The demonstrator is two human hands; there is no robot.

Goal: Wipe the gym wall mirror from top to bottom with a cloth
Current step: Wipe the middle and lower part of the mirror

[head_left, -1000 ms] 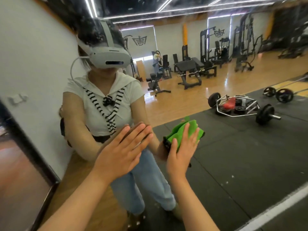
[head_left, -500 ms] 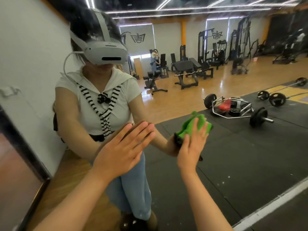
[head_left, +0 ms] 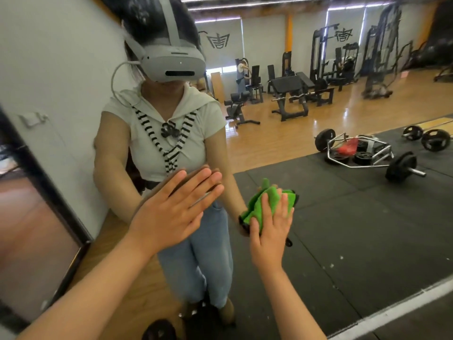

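- Compared with half a second ago, the right hand (head_left: 268, 236) and the cloth (head_left: 257, 204) sit slightly lower and further left on the mirror (head_left: 404, 253).
- The left hand (head_left: 176, 212) has kept its place, palm flat on the glass, fingers straight and close together, holding nothing.
- The right hand presses the cloth against the mirror with straight, spread fingers pointing up; it does not curl round the cloth.
- The cloth lies between the right palm and the glass, at the height of the reflected person's hips, near the left hand but apart from it.
- It is bunched into a wad whose longer side slants from lower left to upper right, with a folded peak poking up past the fingertips; where it ends and its reflection begins is hard to tell.
- The cloth is bright green and fuzzy, with a dark edge.
- The glass is glossy and flecked with pale specks, and reflects a white headset (head_left: 174, 62), black rubber matting (head_left: 331, 192), shiny wood flooring (head_left: 282, 133) and a chrome hexagonal bar (head_left: 362, 153) with round black plates.
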